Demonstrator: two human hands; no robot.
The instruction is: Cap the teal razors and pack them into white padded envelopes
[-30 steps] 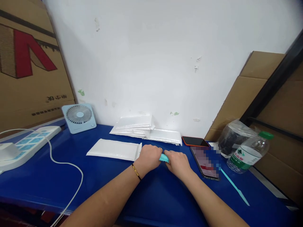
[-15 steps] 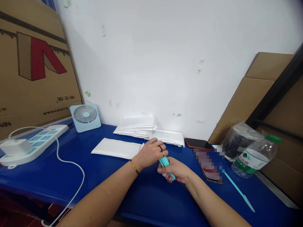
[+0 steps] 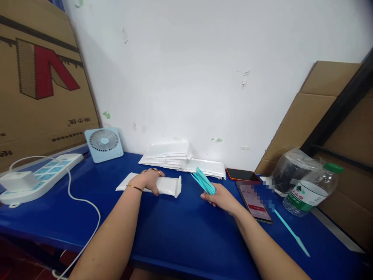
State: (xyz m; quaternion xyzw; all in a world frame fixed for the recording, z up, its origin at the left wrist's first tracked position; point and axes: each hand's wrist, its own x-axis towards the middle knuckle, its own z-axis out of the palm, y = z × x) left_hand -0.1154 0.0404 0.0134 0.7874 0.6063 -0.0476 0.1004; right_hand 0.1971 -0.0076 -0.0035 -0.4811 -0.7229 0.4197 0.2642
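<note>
My left hand (image 3: 149,181) reaches across a white padded envelope (image 3: 169,186) lying on the blue table, thumb on the near edge and fingers over the far edge. The envelope's right end is puckered and stands up a little. In my right hand (image 3: 219,198) is a bundle of thin turquoise plastic sticks (image 3: 204,182), gripped at its lower end. The upper ends fan out slightly to the left, above the tabletop. A single turquoise stick (image 3: 291,231) with a flat, blade-like end lies on the table to the right.
White padded envelopes (image 3: 167,149) are stacked against the wall. A small blue fan (image 3: 104,144) and a power strip (image 3: 48,175) with a white cable stand left. At right are an orange-edged phone (image 3: 243,175), another phone (image 3: 256,206), a plastic bottle (image 3: 313,190) and a clear bag (image 3: 291,171).
My left hand has left the turquoise bundle and moved left onto the padded envelope, which has shifted slightly right. My right hand keeps the bundle, now fanned out at the top.
</note>
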